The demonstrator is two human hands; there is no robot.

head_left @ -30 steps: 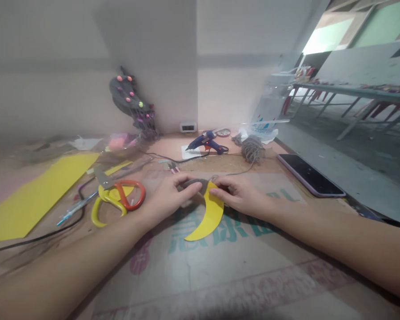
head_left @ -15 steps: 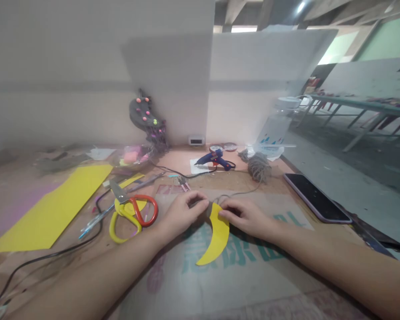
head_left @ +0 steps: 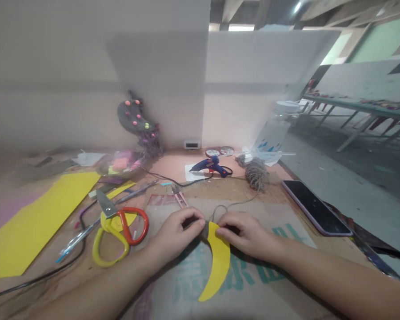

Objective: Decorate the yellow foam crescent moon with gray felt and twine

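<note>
A yellow crescent-shaped piece (head_left: 219, 262) lies on the printed cardboard (head_left: 253, 284) in front of me. My left hand (head_left: 175, 233) pinches at its upper tip from the left, fingers curled together. My right hand (head_left: 246, 233) pinches the same tip from the right. A thin twine strand (head_left: 233, 205) runs from the tip back to a ball of twine (head_left: 256, 171). A dark piece sits under the tip, mostly hidden by my fingers.
Scissors with yellow and red handles (head_left: 118, 224) lie to the left, beside pens (head_left: 76, 238) and a yellow sheet (head_left: 30, 218). A blue glue gun (head_left: 210, 165) rests at the back. A phone (head_left: 315, 206) lies at the right. A black cable (head_left: 36, 278) crosses the left.
The view has tilted, so the hands and crescent sit lower in the picture. Both hands keep pinching the crescent's upper tip; the dark piece shows less than a second ago.
</note>
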